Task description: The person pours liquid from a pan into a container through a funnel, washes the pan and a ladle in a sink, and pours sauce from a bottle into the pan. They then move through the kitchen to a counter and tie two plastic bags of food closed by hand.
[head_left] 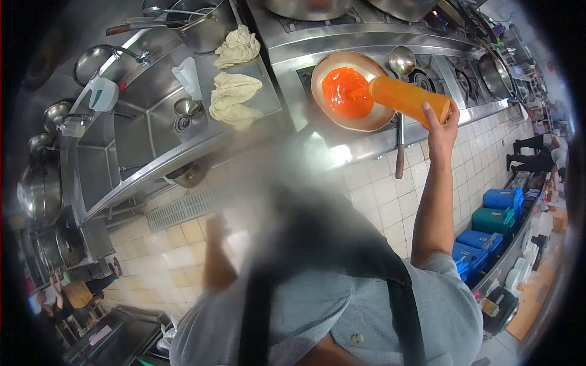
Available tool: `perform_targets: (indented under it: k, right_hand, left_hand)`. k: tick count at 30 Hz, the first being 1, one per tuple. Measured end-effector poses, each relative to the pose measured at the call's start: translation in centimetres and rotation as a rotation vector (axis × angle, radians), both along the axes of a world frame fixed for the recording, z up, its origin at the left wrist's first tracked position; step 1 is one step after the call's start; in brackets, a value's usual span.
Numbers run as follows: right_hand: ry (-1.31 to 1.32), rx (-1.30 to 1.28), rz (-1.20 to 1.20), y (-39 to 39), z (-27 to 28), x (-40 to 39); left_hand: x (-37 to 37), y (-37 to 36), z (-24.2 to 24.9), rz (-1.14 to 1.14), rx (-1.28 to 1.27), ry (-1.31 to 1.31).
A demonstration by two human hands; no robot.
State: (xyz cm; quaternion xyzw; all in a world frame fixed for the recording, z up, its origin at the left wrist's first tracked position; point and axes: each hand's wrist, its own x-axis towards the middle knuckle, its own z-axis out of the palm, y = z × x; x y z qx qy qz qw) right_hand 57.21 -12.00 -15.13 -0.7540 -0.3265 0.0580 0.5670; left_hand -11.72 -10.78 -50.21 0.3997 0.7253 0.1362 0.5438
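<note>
I have the right hand (442,127) wrapped around the bottom end of an orange bottle (408,97), in the upper right of the frame. The bottle is tipped, with its mouth over a round pan (382,119). Bright orange sauce (343,100) sits in the pan. The bottle crosses over a ladle (401,60). The left hand (217,228), left of the middle, is too blurry; I cannot tell if it is spread or closed.
</note>
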Motion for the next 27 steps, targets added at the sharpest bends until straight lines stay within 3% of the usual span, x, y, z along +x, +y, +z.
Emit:
perform_targets:
  k: [2,4,6,8,11,14,15,18,20,22,27]
  right_hand:
    - [-0.053,0.017,0.029,0.9,1.3,-0.4]
    - [-0.239,-0.116,0.006,1.6,2.5,-0.8]
    - [-0.332,-0.124,0.04,2.2,3.7,-1.7]
    - [-0.426,-0.13,0.072,2.6,4.3,-2.6]
    - [-0.501,-0.167,0.131,3.2,4.9,-3.6]
    - [-0.579,-0.186,0.145,3.5,5.5,-4.8]
    - [-0.602,-0.173,0.141,3.7,5.5,-5.2]
    - [-0.614,-0.238,0.199,3.5,5.2,-5.4]
    - [-0.602,-0.316,0.264,3.4,4.7,-5.4]
    - [-0.553,-0.57,0.26,3.4,4.1,-5.5]
    - [-0.573,-0.327,0.214,3.4,4.0,-6.2]
  left_hand:
    - [0.9,0.8,0.9,0.014,0.077,-0.037]
    - [2.7,1.7,3.5,0.406,-0.081,-0.276]
    - [2.6,1.9,2.4,0.417,-0.086,-0.266]
    - [1.3,1.7,-0.7,0.162,0.016,-0.093]
    - [3.5,1.6,3.7,0.174,-0.152,-0.096]
    - [2.9,0.1,3.2,0.283,-0.201,-0.217]
    - [1.3,-0.8,0.2,0.033,-0.094,-0.07]
    - [-0.5,-2.5,-2.7,-0.108,0.037,-0.077]
    - [-0.7,-3.0,-3.3,-0.1,0.015,-0.063]
    - [-0.5,-3.2,-3.4,-0.028,-0.006,-0.08]
    - [0.3,-2.8,-2.5,-0.03,-0.047,-0.091]
